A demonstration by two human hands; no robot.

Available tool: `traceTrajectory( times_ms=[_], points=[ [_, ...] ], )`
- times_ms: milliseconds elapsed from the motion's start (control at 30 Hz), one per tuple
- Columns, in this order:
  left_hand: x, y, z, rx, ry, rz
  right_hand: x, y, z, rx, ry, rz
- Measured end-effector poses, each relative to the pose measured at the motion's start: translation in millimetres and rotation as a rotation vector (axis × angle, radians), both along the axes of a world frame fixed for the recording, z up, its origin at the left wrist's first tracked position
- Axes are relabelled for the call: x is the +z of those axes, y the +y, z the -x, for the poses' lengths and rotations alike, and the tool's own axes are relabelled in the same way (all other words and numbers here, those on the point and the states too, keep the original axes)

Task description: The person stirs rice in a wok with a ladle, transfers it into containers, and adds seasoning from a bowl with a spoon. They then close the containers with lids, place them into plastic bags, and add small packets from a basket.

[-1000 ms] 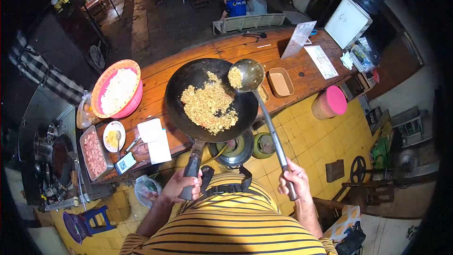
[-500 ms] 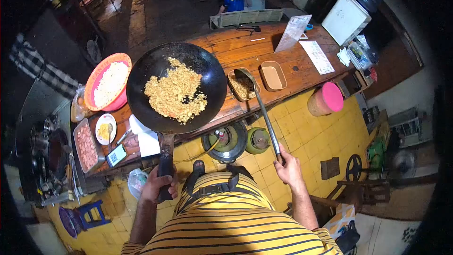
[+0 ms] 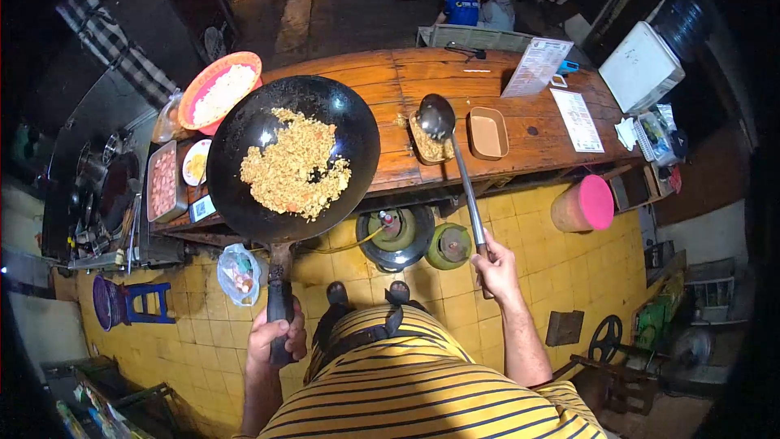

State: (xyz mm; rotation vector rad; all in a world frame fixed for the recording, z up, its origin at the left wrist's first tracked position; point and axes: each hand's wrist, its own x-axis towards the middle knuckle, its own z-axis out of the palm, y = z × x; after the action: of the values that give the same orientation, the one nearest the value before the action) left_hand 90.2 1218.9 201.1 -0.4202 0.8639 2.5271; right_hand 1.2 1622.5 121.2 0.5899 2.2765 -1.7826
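My left hand (image 3: 275, 336) is closed round the handle of a black wok (image 3: 360, 126), raised at the counter's near side. Fried rice (image 3: 296, 167) lies in the middle of the wok. In my right hand (image 3: 497, 270) is the wooden end of a long metal ladle (image 3: 437, 116). The ladle's bowl is over a small brown box with rice in it (image 3: 431, 148), partly covering it. Just right of that box stands a second brown box (image 3: 487, 134), with no food visible inside.
On the wooden counter (image 3: 378, 73) are a basin of white rice (image 3: 226, 91), a tray of pink pieces (image 3: 164, 181), a plate (image 3: 196, 162) and menu cards (image 3: 538, 67). Gas cylinders (image 3: 448, 245) and a pink-lidded bucket (image 3: 583, 203) stand below. Two people sit beyond.
The ladle's bowl has turned so that its rounded side shows above the box. The whole view has shifted, with the counter items now farther right and more floor visible at left.
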Motion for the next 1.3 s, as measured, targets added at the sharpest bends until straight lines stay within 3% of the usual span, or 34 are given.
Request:
traceTrajectory(
  times_ms=[133, 267, 367, 467, 500, 533, 600, 667, 700, 733, 767, 800, 867, 900, 933, 967, 1000, 1067, 1167, 1267, 1300],
  points=[
    [15.1, 0.4, -32.9, 0.045, -0.001, 0.008, -17.1, -1.7, 10.7, 0.054, -0.003, -0.068],
    [16.8, -19.0, -72.9, 0.103, -0.043, -0.007, -45.5, -6.8, 14.7, 0.007, 0.173, -0.164],
    [5.5, -59.3, -121.7, 0.138, 0.041, -0.048, -27.2, -37.1, -5.8, -0.099, 0.103, -0.024],
    [3.2, -101.4, -174.5, 0.154, 0.062, -0.056, -42.9, -60.5, -25.6, -0.165, 0.141, -0.162],
    [3.6, -117.3, -190.7, 0.186, 0.063, -0.190, -42.9, -69.9, -29.2, -0.148, 0.167, -0.184],
    [-1.7, -140.7, -209.7, 0.196, 0.072, -0.187, -58.2, -74.7, -26.9, -0.093, 0.229, -0.246],
    [-11.2, -188.9, -251.4, 0.218, 0.040, -0.291, -37.9, -114.3, -30.7, 0.018, 0.142, -0.539],
    [0.3, -232.1, -282.9, 0.276, -0.018, -0.157, -88.9, -133.1, -32.6, 0.043, 0.382, -1.035],
    [0.9, -254.1, -300.0, 0.290, -0.013, -0.111, -141.1, -117.1, -19.3, 0.022, 0.328, -0.876],
    [-4.2, -275.3, -310.8, 0.307, -0.010, -0.067, -104.8, -162.1, -24.3, 0.085, 0.262, -1.299],
    [-7.0, -301.2, -322.4, 0.326, -0.020, -0.056, -67.5, -217.2, -39.3, -0.059, 0.315, -1.042],
    [-10.6, -326.6, -332.4, 0.327, -0.028, -0.055, -74.0, -239.4, -40.0, -0.101, 0.435, -1.099],
    [-17.8, -379.1, -352.5, 0.370, 0.010, -0.096, -69.4, -301.6, -40.2, -0.149, 0.702, -0.735],
    [-23.2, -405.6, -360.7, 0.386, 0.033, -0.143, -26.4, -363.2, -59.1, -0.153, 0.645, -0.423],
    [-28.6, -429.5, -367.2, 0.422, 0.037, -0.147, 13.9, -425.4, -84.1, -0.149, 0.561, -0.128],
    [-41.7, -400.0, -341.9, 0.449, 0.063, -0.119, -3.9, -412.8, -57.3, -0.093, 0.696, 0.052],
    [-54.9, -415.2, -347.0, 0.467, 0.088, -0.109, -1.1, -449.3, -67.9, -0.074, 0.694, 0.068],
    [-60.1, -431.3, -343.1, 0.493, 0.084, -0.125, 36.4, -509.8, -85.3, 0.120, 0.711, 0.506],
    [-63.5, -451.3, -296.8, 0.489, 0.036, -0.155, 55.4, -549.5, -54.3, 0.474, 0.453, 0.379],
    [-56.4, -472.7, -268.9, 0.487, -0.010, -0.098, 63.0, -593.6, -36.4, 0.847, 0.275, -0.063],
    [-59.9, -486.7, -258.2, 0.490, -0.024, -0.043, 34.7, -622.3, -19.8, 1.027, 0.549, -0.160]
  ],
)
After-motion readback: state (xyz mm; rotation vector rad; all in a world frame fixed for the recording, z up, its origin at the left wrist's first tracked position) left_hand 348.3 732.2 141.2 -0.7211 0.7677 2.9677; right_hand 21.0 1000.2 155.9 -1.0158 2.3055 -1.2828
